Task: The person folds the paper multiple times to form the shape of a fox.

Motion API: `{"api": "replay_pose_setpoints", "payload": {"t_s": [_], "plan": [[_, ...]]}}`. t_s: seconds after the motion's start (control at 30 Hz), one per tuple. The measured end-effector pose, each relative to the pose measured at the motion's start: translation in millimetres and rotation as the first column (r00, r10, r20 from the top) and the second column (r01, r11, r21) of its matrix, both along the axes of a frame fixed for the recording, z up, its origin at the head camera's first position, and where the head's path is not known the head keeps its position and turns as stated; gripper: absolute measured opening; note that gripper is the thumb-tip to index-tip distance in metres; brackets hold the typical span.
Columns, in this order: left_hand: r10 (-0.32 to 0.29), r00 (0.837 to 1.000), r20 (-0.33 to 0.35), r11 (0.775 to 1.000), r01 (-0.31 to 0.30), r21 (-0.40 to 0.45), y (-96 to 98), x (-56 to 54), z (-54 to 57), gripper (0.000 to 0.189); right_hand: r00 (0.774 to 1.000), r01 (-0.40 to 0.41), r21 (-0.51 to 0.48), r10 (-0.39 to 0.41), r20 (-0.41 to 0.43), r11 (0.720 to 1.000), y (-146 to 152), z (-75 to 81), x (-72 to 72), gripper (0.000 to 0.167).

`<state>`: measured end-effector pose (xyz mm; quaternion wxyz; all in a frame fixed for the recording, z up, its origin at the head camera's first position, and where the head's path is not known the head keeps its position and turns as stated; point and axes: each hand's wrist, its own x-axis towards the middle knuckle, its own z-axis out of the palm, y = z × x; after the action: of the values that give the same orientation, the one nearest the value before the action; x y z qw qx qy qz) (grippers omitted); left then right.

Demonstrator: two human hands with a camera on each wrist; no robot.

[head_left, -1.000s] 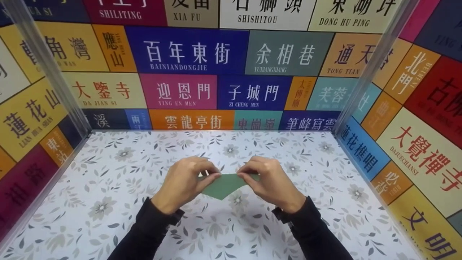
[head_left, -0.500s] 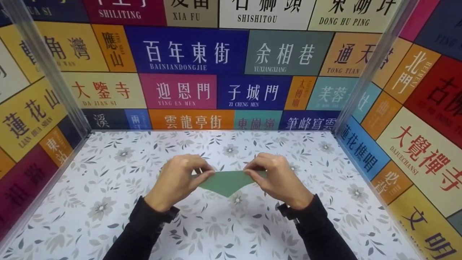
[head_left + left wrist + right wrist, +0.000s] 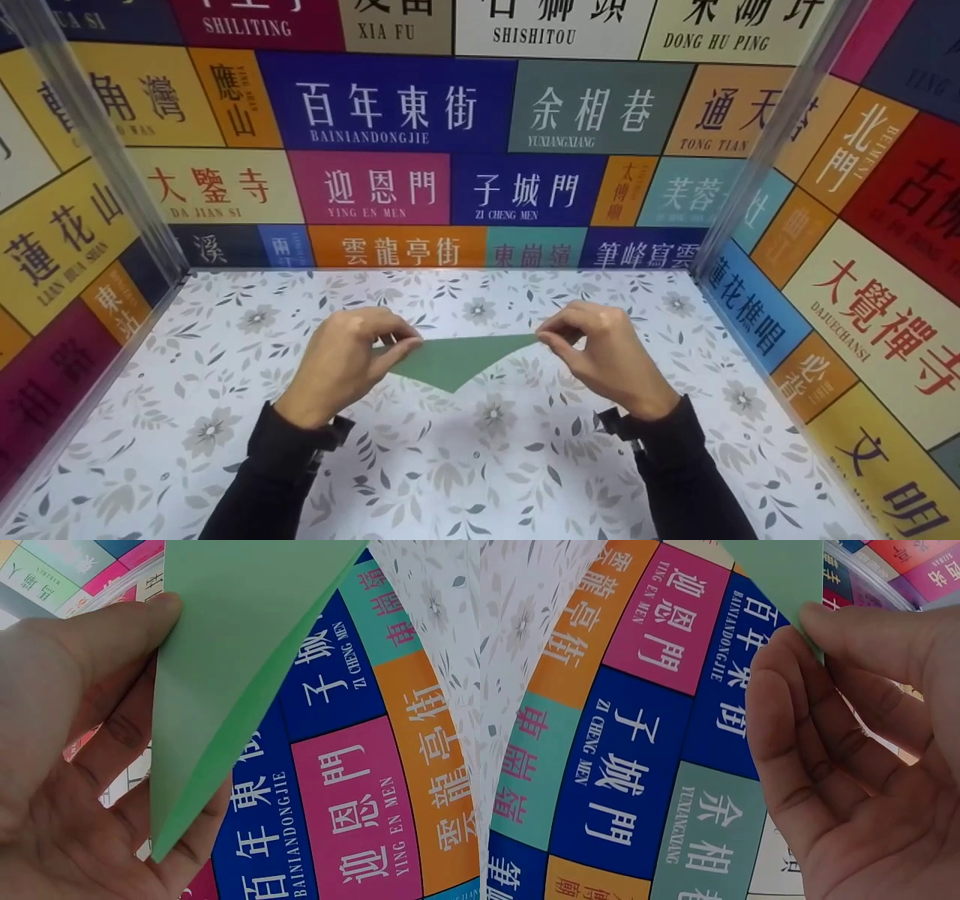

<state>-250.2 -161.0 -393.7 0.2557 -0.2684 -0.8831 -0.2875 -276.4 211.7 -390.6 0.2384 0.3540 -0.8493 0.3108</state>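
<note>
A green sheet of paper (image 3: 457, 361), folded into a triangle, hangs between both hands above the table with its point downward. My left hand (image 3: 349, 364) pinches its top folded edge near the left corner. At the right corner, my right hand (image 3: 611, 356) holds the paper between thumb and fingertips. In the left wrist view the two layers of the paper (image 3: 225, 667) part slightly along the lower side. The right wrist view shows only a corner of the paper (image 3: 795, 574) under the thumb.
A white table (image 3: 420, 472) with a grey leaf and flower print lies beneath the hands. Behind it stands a wall of coloured signs (image 3: 390, 105), and similar panels (image 3: 877, 300) rise on either side. Clear strips (image 3: 124, 157) cover the corners.
The hands have moved apart and slightly upward. My right hand has slid along the folded edge to the paper's right corner, so more of the green paper shows between them.
</note>
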Motion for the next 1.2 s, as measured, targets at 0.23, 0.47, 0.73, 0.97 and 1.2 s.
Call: {"api": "replay_pose_setpoints", "payload": {"t_s": [0.23, 0.47, 0.73, 0.97, 1.2], "plan": [[0.034, 0.999, 0.014, 0.999, -0.034, 0.007, -7.7, -1.3, -0.3, 0.007, 0.997, 0.077, 0.002, -0.077, -0.003, 0.997, 14.2, 2.2, -3.7, 0.006], [0.051, 0.999, 0.017, 0.999, -0.050, -0.007, -6.8, -0.7, 0.0, 0.005, 0.992, 0.115, -0.012, -0.116, -0.055, 0.993, 14.9, 3.9, -0.5, 0.005], [0.038, 0.999, 0.009, 0.998, -0.037, -0.041, 3.5, 2.4, -1.4, 0.006, 0.994, 0.057, -0.023, -0.059, -0.097, 0.998, -3.5, 0.8, 5.3, 0.011], [0.008, 1.000, 0.013, 0.998, -0.007, -0.062, 15.3, 3.5, -4.9, 0.004, 0.993, -0.028, -0.002, 0.028, -0.118, 1.000, -20.5, -3.1, 10.7, 0.021], [0.008, 1.000, 0.030, 0.997, -0.006, -0.072, 23.7, 4.9, -6.8, 0.005, 0.992, -0.118, 0.056, 0.120, -0.045, 0.991, -35.9, -10.1, 14.3, 0.024]]}}
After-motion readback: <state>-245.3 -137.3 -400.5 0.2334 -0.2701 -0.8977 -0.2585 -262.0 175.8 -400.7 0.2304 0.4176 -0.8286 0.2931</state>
